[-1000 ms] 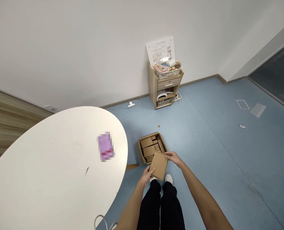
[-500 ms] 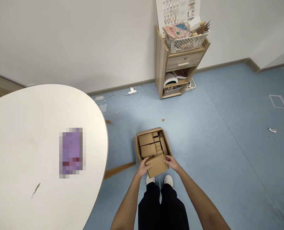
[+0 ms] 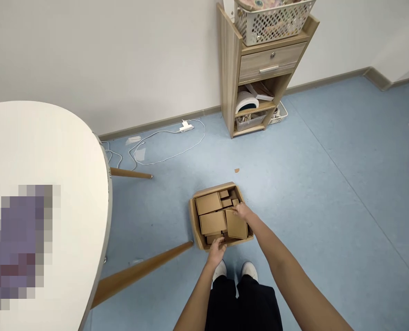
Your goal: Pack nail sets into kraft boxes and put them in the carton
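Note:
A large open cardboard box point(image 3: 194, 225) stands on the floor in front of my feet, packed with smaller cardboard boxes. Inside it, at the near right, a flat brown cardboard box point(image 3: 236, 225) lies over others, slightly tilted. My right hand point(image 3: 241, 210) grips that flat box at its far edge, fingers bent round it. At the near rim of the large box is my left hand point(image 3: 217, 251), its fingers apart and nothing in them. Two more flat boxes, a far one point(image 3: 208, 203) and a nearer one point(image 3: 213, 222), fill the left side.
A white round table point(image 3: 70, 151) with wooden legs point(image 3: 145, 270) is at the left, a blurred purple item point(image 3: 16, 239) on it. A wooden cabinet point(image 3: 230, 78) with a white basket point(image 3: 276, 25) stands against the wall. A white cable point(image 3: 170, 159) loops across the floor.
The flat cardboard box has gone from above the near rim, held in both hands, down into the large box's right side. My left hand has let go of it. The view has shifted.

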Available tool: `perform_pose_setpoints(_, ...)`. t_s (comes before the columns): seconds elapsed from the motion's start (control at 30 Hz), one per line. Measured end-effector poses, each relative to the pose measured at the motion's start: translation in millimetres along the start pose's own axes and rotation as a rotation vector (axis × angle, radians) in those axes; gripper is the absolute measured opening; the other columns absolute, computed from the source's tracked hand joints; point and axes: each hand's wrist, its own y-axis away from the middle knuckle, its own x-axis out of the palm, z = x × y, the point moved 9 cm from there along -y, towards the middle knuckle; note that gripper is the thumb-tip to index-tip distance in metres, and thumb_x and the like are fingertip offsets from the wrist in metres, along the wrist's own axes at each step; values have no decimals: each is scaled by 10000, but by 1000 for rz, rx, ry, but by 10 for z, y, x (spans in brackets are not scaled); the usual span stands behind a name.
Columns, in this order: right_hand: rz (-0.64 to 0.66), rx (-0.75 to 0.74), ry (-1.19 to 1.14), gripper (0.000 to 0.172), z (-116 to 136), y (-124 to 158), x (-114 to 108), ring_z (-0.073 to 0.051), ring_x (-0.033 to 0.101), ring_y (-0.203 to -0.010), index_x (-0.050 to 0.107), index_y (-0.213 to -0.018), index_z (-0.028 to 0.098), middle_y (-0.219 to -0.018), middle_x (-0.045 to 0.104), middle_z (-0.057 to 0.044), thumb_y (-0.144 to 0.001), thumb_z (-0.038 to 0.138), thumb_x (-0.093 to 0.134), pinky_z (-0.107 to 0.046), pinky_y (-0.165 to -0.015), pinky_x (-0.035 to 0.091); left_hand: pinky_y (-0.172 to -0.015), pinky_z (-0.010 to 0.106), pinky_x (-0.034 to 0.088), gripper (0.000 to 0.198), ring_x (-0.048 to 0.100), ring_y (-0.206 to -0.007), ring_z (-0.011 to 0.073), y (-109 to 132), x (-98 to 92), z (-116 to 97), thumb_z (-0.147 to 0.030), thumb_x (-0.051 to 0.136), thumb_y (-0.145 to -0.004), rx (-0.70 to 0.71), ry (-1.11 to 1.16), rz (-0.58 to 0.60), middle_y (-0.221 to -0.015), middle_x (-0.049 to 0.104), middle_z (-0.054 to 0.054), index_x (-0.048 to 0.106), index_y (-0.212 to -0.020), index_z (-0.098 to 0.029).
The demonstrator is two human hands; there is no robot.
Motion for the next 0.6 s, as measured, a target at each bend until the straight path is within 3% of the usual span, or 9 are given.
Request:
perform_pose_setpoints(0.13, 92, 2, 92, 365, 62, -34, 332, -252, 550, -1191, 729, -1080, 223, -1095, 728, -94, -777, 89, 576, -383, -1064, 347, -996, 413, 476, 283, 652, -1063, 237, 80, 14, 99, -199, 643, -749, 40, 36, -10, -1097, 678, 109, 668, -1029, -169)
perform_pose_setpoints(0.3, 139, 43, 181, 555, 17, 347, 487, -267, 413, -1345, 624, -1258, 172, -1433, 512, -115, -731, 29, 527, -395, -1097, 310, -981, 425, 480, 262, 659, -1033, 243, 283, -103, 154, -195, 628, -735, 1, 25, -58, -1073, 700, 99, 672, -992, -175)
perform_pose_setpoints(0.37, 145, 45, 211, 560, 52, 591, 457, -266, 387, -1363, 605, -1272, 146, -1418, 518, -132, -731, 30, 521, -389, -1101, 299, -975, 411, 480, 263, 661, -1027, 249, 414, -136, 88, -195, 631, -720, -25, 19, -65, -1062, 709, 107, 680, -976, -163)
perform_pose_setpoints(0.43, 158, 47, 238, 502, 132, 858, 374, -284, 453, -1299, 629, -1219, 93, -1324, 580, -169, -732, 34, 522, -384, -1071, 327, -974, 391, 477, 268, 662, -1024, 248, 579, -155, -36, -200, 642, -708, -53, 16, -59, -1064, 713, 104, 686, -969, -162)
perform_pose_setpoints(0.6, 174, 19, 284, 392, 524, 1532, -76, -238, 577, -1136, 681, -1099, 118, -1157, 657, -147, -806, 32, 436, -308, -954, 408, -957, 344, 478, 296, 667, -991, 218, 1132, -249, -563, -167, 613, -716, -71, -15, -72, -1072, 705, 91, 675, -1005, -159)
